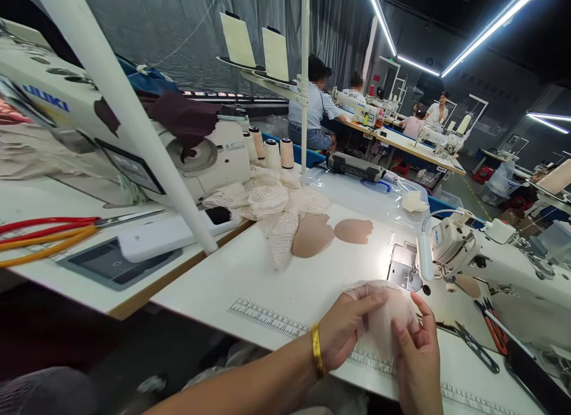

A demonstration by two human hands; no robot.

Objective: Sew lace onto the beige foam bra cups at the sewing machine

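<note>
My left hand [345, 329], with a gold bangle on the wrist, and my right hand [417, 358] both hold a pale lace-covered cup piece [392, 311] on the white sewing table [250, 278]. Fingers of both hands are closed on its edges. The piece lies just in front of the sewing machine's needle plate [404, 266]. Two beige foam cups [330, 235] and a heap of cream lace [272, 204] lie farther back on the table.
A white sewing machine [491, 260] stands at right, with black snips [475, 346] and red-handled scissors [493, 332] by it. A Juki machine [134, 129], thread cones [272, 150] and red and orange scissors [49, 233] sit at left. Other people sew in the back.
</note>
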